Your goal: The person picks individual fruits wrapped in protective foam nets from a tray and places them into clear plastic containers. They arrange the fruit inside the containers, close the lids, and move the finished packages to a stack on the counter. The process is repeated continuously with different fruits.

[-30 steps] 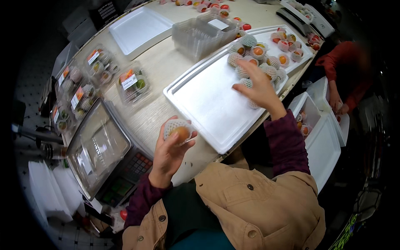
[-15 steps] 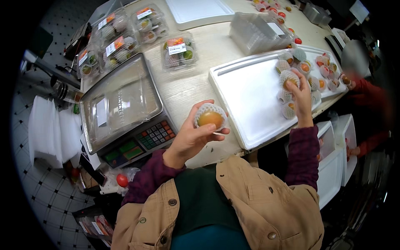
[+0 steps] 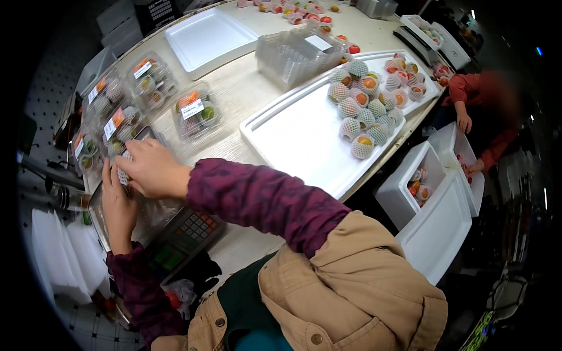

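Observation:
Over the scale (image 3: 181, 243) at the left, my two hands are close together at a round fruit in a white foam net (image 3: 124, 169). My right hand (image 3: 153, 168) reaches across from the right with its fingers curled over the netted fruit. Against its near-left side, my left hand (image 3: 119, 207) presses its fingers; the fingers partly hide the fruit, so a second one cannot be ruled out. Beneath the hands lies a clear plastic clamshell box (image 3: 161, 210) on the scale's metal pan, largely covered by my hands and arm.
Filled, labelled clamshells (image 3: 196, 111) stand beyond the scale. A white foam tray (image 3: 287, 137) carries several netted fruits (image 3: 363, 102) at its right. Behind it are stacked clear boxes (image 3: 295, 55) and another white tray (image 3: 211, 41). A co-worker's hand (image 3: 462, 120) is near foam boxes (image 3: 404, 187).
Both hands have moved left to the scale; the right has left the tray's fruit and come beside the left. The view has swung left, and the right forearm now crosses my front.

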`<state>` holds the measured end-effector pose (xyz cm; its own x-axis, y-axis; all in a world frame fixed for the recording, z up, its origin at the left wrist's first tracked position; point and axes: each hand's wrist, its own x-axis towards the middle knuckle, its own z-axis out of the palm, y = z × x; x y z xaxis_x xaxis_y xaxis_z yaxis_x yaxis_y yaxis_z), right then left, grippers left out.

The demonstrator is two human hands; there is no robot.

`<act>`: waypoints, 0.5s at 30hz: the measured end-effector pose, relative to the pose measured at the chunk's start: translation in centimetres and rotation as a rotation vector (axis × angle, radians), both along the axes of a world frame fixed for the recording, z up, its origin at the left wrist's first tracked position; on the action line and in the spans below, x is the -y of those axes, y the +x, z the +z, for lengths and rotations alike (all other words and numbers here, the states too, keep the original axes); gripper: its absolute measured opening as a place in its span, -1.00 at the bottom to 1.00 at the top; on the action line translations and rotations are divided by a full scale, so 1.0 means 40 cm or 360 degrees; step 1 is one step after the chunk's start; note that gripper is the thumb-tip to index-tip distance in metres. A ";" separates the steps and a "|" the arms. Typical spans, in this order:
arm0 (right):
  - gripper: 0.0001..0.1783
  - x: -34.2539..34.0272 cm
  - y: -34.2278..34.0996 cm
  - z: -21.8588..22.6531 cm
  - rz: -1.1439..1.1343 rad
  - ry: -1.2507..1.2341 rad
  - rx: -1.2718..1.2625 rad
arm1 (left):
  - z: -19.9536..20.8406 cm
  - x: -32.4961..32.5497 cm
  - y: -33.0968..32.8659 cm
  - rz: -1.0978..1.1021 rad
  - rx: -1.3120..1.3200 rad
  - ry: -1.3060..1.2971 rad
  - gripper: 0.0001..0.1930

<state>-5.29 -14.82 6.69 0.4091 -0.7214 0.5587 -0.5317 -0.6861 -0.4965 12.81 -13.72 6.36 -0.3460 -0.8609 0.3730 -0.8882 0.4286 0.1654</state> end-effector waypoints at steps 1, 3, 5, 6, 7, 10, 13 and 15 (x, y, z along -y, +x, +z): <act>-0.49 0.027 0.007 -0.034 -0.0143 -0.0059 -0.0067 | -0.021 0.024 -0.007 -0.0021 0.0016 0.0128 -0.20; -0.50 0.068 0.009 -0.129 -0.0373 -0.0159 -0.0192 | -0.048 0.039 -0.011 -0.0006 0.0093 0.0083 -0.16; -0.49 0.047 -0.014 -0.117 -0.0218 -0.0008 -0.0125 | -0.065 0.030 -0.008 0.0012 0.0108 0.0099 -0.13; -0.48 0.023 -0.042 -0.109 -0.0152 0.0018 -0.0040 | -0.059 0.021 -0.009 -0.0001 0.0092 0.0129 -0.12; -0.47 -0.005 -0.073 -0.096 -0.0075 0.0034 0.0057 | -0.038 0.006 -0.007 -0.0001 0.0086 0.0150 -0.12; -0.46 -0.076 -0.264 -0.112 -0.0189 0.0035 -0.0017 | 0.009 -0.048 -0.017 -0.0065 -0.0202 0.0058 -0.26; -0.38 -0.103 -0.506 -0.188 -0.0976 -0.0019 -0.0511 | 0.050 -0.147 -0.070 -0.0071 -0.0607 -0.0028 -0.48; -0.30 -0.109 -0.687 -0.195 -0.1678 0.0019 -0.0982 | 0.051 -0.221 -0.105 -0.0112 -0.1050 0.0108 -0.53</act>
